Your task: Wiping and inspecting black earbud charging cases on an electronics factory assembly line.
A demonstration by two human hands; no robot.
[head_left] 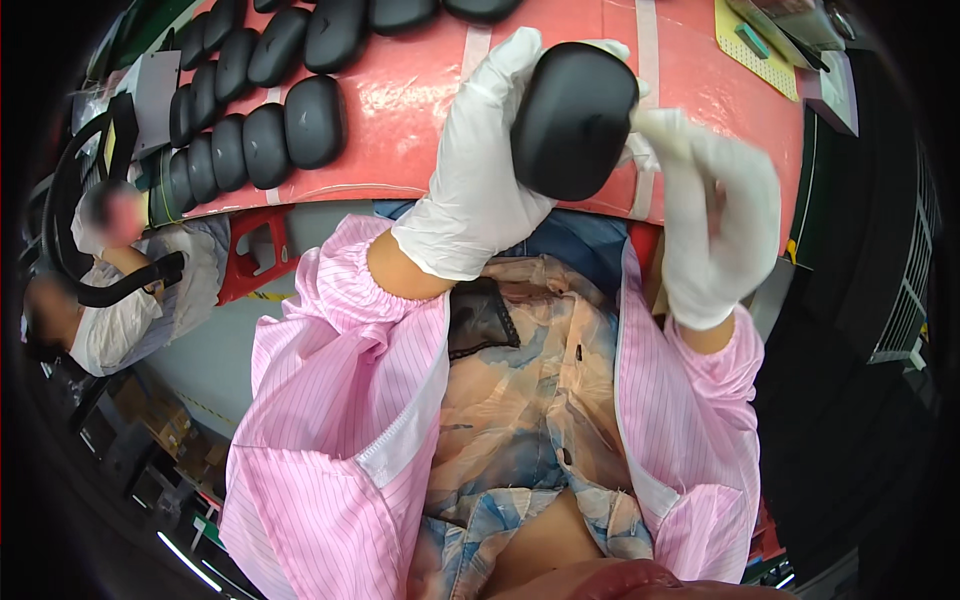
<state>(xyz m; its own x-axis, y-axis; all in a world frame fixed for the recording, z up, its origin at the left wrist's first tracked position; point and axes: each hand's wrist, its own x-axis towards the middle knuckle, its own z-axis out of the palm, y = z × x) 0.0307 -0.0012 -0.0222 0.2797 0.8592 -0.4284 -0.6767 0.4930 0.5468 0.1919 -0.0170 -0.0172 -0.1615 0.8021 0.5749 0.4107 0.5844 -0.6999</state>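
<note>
A smooth black piece shaped like a rounded, padded block [575, 120] is held up over the near edge of the table. My left hand [480, 160], in a white glove, grips it from the left, and white fingertips show past its far edge. At its right side is my right hand [722, 205], also gloved in white. The right fingers are drawn together in a pinch by the piece's edge and slightly smeared by motion. Whatever lies between them, if anything, is too small or hidden to name.
Several similar black pieces [315, 122] stand in rows on the pink-covered table [400, 120] at the left. A yellow perforated board [755, 50] lies at the far right. Another person's sleeve [125, 325] shows at the left, near a red stool [255, 250].
</note>
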